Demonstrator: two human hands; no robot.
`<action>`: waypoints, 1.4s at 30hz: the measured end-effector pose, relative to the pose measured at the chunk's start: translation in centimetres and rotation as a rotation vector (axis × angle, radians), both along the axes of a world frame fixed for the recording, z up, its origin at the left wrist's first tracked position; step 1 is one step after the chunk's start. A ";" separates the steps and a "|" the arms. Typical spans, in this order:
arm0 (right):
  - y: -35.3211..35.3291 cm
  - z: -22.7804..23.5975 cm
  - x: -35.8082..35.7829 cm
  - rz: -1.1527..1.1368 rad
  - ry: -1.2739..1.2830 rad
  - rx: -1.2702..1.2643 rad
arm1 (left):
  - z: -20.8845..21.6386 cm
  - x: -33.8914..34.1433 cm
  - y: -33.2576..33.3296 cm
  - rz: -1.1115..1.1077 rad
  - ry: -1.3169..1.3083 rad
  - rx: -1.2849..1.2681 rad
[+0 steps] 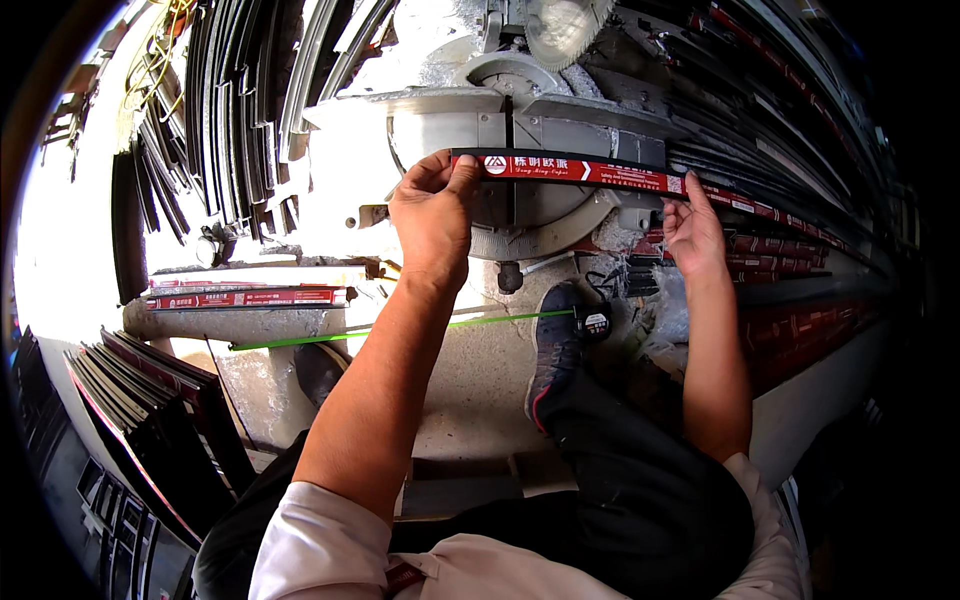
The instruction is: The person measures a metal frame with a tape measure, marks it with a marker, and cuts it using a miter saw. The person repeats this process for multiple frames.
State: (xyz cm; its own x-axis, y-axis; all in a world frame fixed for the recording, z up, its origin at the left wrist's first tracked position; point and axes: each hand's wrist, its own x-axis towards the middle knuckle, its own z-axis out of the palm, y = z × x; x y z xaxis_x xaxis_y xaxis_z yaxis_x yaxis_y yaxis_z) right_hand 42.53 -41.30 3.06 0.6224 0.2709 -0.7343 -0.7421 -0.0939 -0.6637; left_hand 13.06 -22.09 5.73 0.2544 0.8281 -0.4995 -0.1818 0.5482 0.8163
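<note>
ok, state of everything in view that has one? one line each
Left hand: gripping the end of the red-wrapped profile.
Right hand: pressing the profile further along.
Red-wrapped profile: lying flat across the saw table, uncut.
Miter saw blade: raised, clear of the profile.
Green tape measure: blade extended, lying on the floor.

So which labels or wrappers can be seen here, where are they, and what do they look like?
Red label film: long strip with white marks on the dark profile lying across the saw table, held by left hand and right hand.
Short wrapped piece: red and white, on the ledge at left.
Tape measure: black case, green blade.
</note>
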 end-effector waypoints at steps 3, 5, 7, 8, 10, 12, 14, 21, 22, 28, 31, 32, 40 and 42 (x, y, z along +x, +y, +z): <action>0.5 0.8 -1.8 0.093 -0.001 -0.046 | -0.2 -3.1 2.4 0.037 0.071 -0.013; 0.9 1.5 -2.9 0.171 -0.033 -0.108 | -1.9 -6.6 4.7 -0.031 -0.041 0.019; 0.8 2.2 -4.4 0.265 -0.107 -0.132 | -2.6 -10.1 7.2 -0.081 0.001 0.022; 0.4 2.5 -5.2 0.315 -0.167 -0.131 | -2.3 -11.1 8.0 -0.047 0.053 0.042; -0.6 2.5 -6.7 0.441 -0.298 -0.160 | -2.2 -13.5 9.8 0.002 0.093 0.064; -1.1 2.1 -8.7 0.537 -0.439 -0.215 | -3.1 -17.1 12.3 -0.007 0.119 0.081; -3.1 0.6 -10.2 0.659 -0.609 -0.211 | -4.0 -19.5 14.5 -0.022 0.137 0.074; -6.7 0.8 -15.2 1.222 -1.091 -0.389 | -5.8 -28.6 20.4 -0.028 0.152 0.093; -7.2 0.9 -15.5 1.290 -1.104 -0.395 | -6.1 -29.4 20.9 -0.023 0.154 0.082; -9.9 -1.0 -16.5 1.553 -1.146 -0.377 | -6.8 -33.3 23.8 -0.014 0.150 0.008; -10.2 -1.6 -16.4 1.571 -1.159 -0.344 | -7.3 -34.7 24.7 -0.002 0.157 0.005; -10.1 -1.7 -16.3 1.573 -1.155 -0.326 | -7.4 -35.2 25.0 0.000 0.155 0.001; -10.7 -2.6 -15.5 1.530 -1.218 -0.244 | -7.0 -38.0 27.3 0.031 0.199 0.021; -10.6 -2.5 -15.5 1.505 -1.241 -0.215 | -6.9 -39.0 27.7 0.054 0.231 0.022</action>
